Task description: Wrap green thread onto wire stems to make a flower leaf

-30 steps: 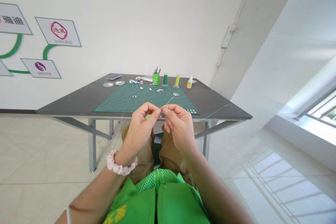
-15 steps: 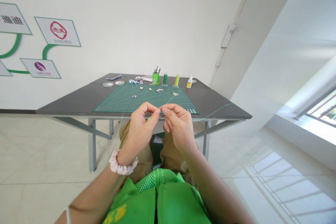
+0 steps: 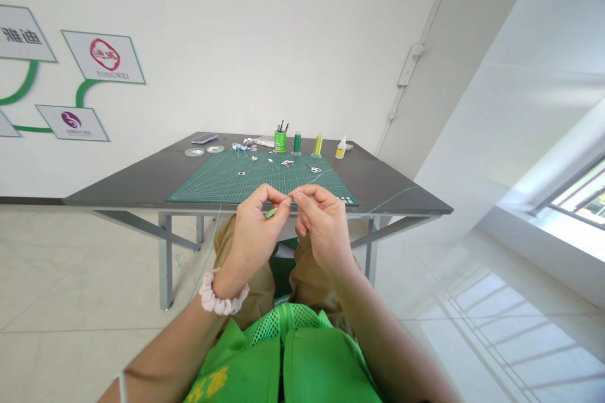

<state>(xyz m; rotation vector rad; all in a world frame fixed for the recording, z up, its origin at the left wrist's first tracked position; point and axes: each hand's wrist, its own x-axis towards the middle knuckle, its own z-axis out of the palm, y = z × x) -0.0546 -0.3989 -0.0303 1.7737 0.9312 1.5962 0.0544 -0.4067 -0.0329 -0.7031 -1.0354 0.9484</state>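
Observation:
Just past the table's near edge, my left hand (image 3: 262, 227) is closed in a pinch, with a small green leaf-shaped piece (image 3: 271, 213) showing between thumb and fingers. My right hand (image 3: 321, 220) pinches right beside it, the two sets of fingertips almost touching. A thin thread (image 3: 322, 175) runs over the mat down to the right fingers; what lies exactly between the fingertips is too small to see. Behind the hands is a green cutting mat (image 3: 212, 182). Small flower pieces (image 3: 287, 162) and white-handled scissors (image 3: 314, 169) lie on it.
Along the back stand a green can of tools (image 3: 280, 141), a dark green spool (image 3: 297, 143), a yellow-green spool (image 3: 317, 146) and a glue bottle (image 3: 341, 148). A phone (image 3: 205, 138) and clear discs (image 3: 194, 152) lie left. Green thread (image 3: 392, 198) crosses the table's right edge.
Both hands keep their pinch and have barely shifted. The green leaf-shaped piece has turned slightly and shows more. The thread over the mat lies at a flatter angle, further right.

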